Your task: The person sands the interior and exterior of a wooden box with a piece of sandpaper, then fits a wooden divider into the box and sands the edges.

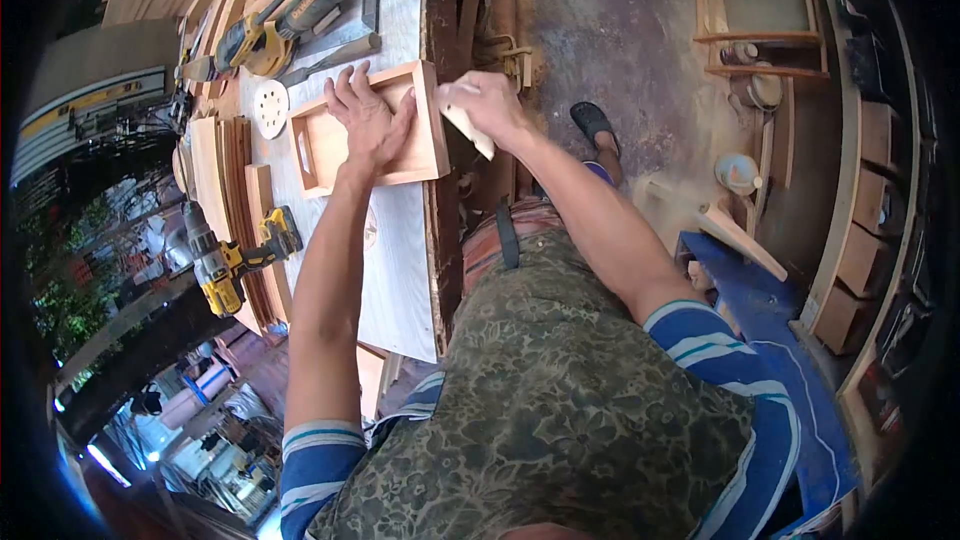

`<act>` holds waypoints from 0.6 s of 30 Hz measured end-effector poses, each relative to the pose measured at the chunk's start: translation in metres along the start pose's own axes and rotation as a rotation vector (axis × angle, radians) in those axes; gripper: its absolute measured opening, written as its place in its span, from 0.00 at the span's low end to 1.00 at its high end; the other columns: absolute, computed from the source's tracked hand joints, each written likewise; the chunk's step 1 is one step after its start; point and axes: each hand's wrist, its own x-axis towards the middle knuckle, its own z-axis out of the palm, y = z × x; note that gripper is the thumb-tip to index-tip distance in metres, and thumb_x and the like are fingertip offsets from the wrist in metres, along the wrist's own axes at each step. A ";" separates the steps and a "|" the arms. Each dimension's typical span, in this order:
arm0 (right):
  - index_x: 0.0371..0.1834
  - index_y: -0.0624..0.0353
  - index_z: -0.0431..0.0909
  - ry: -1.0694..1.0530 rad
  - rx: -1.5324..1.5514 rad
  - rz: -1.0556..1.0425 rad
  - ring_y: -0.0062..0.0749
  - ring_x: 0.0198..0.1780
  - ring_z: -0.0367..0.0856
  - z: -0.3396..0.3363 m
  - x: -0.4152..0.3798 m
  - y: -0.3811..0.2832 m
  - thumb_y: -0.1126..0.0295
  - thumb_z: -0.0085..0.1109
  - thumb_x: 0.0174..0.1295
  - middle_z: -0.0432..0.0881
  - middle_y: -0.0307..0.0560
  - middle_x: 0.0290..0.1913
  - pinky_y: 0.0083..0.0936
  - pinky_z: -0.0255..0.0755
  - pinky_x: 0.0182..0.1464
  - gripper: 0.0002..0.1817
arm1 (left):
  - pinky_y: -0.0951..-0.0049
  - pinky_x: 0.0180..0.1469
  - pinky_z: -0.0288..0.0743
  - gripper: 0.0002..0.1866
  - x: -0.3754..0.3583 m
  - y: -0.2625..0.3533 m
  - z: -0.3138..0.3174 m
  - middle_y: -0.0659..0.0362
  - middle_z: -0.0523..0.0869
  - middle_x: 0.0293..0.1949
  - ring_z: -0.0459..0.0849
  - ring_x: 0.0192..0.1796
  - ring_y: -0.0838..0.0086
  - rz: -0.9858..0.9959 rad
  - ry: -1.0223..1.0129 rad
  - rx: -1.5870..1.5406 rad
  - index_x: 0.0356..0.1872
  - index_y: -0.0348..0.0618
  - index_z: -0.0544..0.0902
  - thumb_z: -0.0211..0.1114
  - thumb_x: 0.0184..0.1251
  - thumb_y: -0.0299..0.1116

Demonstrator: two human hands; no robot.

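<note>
A shallow, box-like wooden tray with raised walls lies on the grey wood-grain bench top, close to its edge. My left hand rests flat inside it, fingers spread and the thumb up against the wall nearest the bench edge. Just off that wall, my right hand is closed around a pale sheet of sandpaper, which hangs below the fingers. A white sanding disc with holes is beside the tray, and a chisel lies beyond it.
A corded yellow-and-black power tool and a metal square lie further along the bench. Wood strips and a cordless drill line the far side. Across the floor stand a wooden frame and a tub.
</note>
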 end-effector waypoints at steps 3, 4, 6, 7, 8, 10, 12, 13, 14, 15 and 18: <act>0.41 0.65 0.91 0.011 -0.009 -0.029 0.31 0.37 0.89 -0.003 0.006 -0.008 0.59 0.72 0.62 0.91 0.53 0.34 0.33 0.80 0.42 0.18 | 0.31 0.80 0.35 0.55 0.001 -0.004 0.004 0.34 0.52 0.77 0.41 0.80 0.31 0.024 0.007 0.010 0.79 0.35 0.55 0.70 0.65 0.64; 0.41 0.65 0.91 -0.010 -0.018 -0.027 0.31 0.37 0.89 -0.004 0.001 -0.012 0.59 0.71 0.61 0.92 0.53 0.35 0.33 0.80 0.43 0.17 | 0.30 0.80 0.34 0.56 0.003 -0.006 0.004 0.34 0.53 0.77 0.40 0.80 0.31 0.034 0.012 0.023 0.79 0.35 0.54 0.70 0.65 0.64; 0.41 0.64 0.90 -0.039 -0.019 0.046 0.33 0.39 0.89 -0.007 -0.017 -0.002 0.63 0.69 0.62 0.91 0.53 0.37 0.32 0.80 0.44 0.14 | 0.30 0.80 0.32 0.56 0.003 -0.013 0.003 0.34 0.53 0.77 0.40 0.80 0.31 0.135 0.019 -0.028 0.79 0.37 0.54 0.72 0.63 0.63; 0.40 0.63 0.90 0.068 -0.056 -0.125 0.37 0.38 0.89 -0.006 -0.025 0.002 0.65 0.68 0.62 0.90 0.53 0.36 0.34 0.80 0.44 0.11 | 0.31 0.81 0.32 0.56 0.002 -0.009 0.000 0.34 0.52 0.77 0.40 0.80 0.32 0.046 -0.022 -0.018 0.80 0.40 0.53 0.73 0.61 0.62; 0.40 0.61 0.90 0.176 -0.088 -0.303 0.41 0.38 0.89 -0.005 -0.027 0.003 0.67 0.68 0.63 0.89 0.52 0.35 0.35 0.80 0.44 0.09 | 0.31 0.81 0.32 0.56 0.001 -0.008 0.000 0.34 0.52 0.77 0.40 0.80 0.32 0.038 -0.021 -0.019 0.80 0.40 0.53 0.73 0.61 0.62; 0.39 0.56 0.89 0.200 -0.056 -0.460 0.45 0.39 0.85 -0.002 -0.022 0.006 0.71 0.69 0.60 0.86 0.47 0.36 0.37 0.79 0.44 0.05 | 0.31 0.81 0.32 0.57 0.004 -0.010 -0.001 0.34 0.52 0.77 0.40 0.80 0.31 0.065 -0.016 -0.042 0.80 0.41 0.53 0.73 0.61 0.63; 0.36 0.52 0.89 0.274 -0.546 -0.970 0.42 0.41 0.81 -0.011 -0.022 0.007 0.73 0.73 0.54 0.83 0.42 0.39 0.36 0.77 0.43 0.07 | 0.30 0.81 0.32 0.58 0.003 -0.010 0.000 0.35 0.52 0.77 0.40 0.80 0.31 0.069 -0.015 -0.043 0.80 0.42 0.53 0.73 0.60 0.64; 0.35 0.48 0.88 0.273 -0.608 -1.068 0.38 0.46 0.78 -0.010 -0.022 0.006 0.72 0.75 0.51 0.82 0.37 0.43 0.35 0.74 0.44 0.08 | 0.30 0.81 0.32 0.58 0.003 -0.011 0.002 0.35 0.52 0.77 0.40 0.80 0.31 0.070 -0.011 -0.035 0.80 0.42 0.53 0.73 0.61 0.64; 0.35 0.48 0.88 0.278 -0.610 -1.072 0.38 0.46 0.78 -0.011 -0.021 0.006 0.72 0.75 0.51 0.82 0.37 0.43 0.35 0.74 0.44 0.08 | 0.30 0.80 0.33 0.58 0.003 -0.013 0.003 0.36 0.52 0.77 0.40 0.80 0.31 0.070 -0.010 -0.026 0.81 0.42 0.52 0.72 0.61 0.65; 0.35 0.47 0.88 0.272 -0.616 -1.144 0.37 0.46 0.78 -0.010 -0.020 0.002 0.71 0.75 0.51 0.83 0.36 0.43 0.36 0.74 0.44 0.08 | 0.30 0.80 0.33 0.58 0.004 -0.012 0.003 0.36 0.52 0.77 0.40 0.80 0.31 0.072 -0.009 -0.025 0.81 0.42 0.52 0.72 0.61 0.65; 0.38 0.44 0.89 0.209 -0.659 -1.198 0.38 0.50 0.78 -0.008 -0.015 0.008 0.68 0.74 0.53 0.84 0.34 0.47 0.39 0.75 0.50 0.09 | 0.30 0.80 0.34 0.57 0.001 -0.013 0.003 0.36 0.52 0.77 0.40 0.80 0.31 0.091 0.018 -0.015 0.81 0.41 0.53 0.71 0.62 0.65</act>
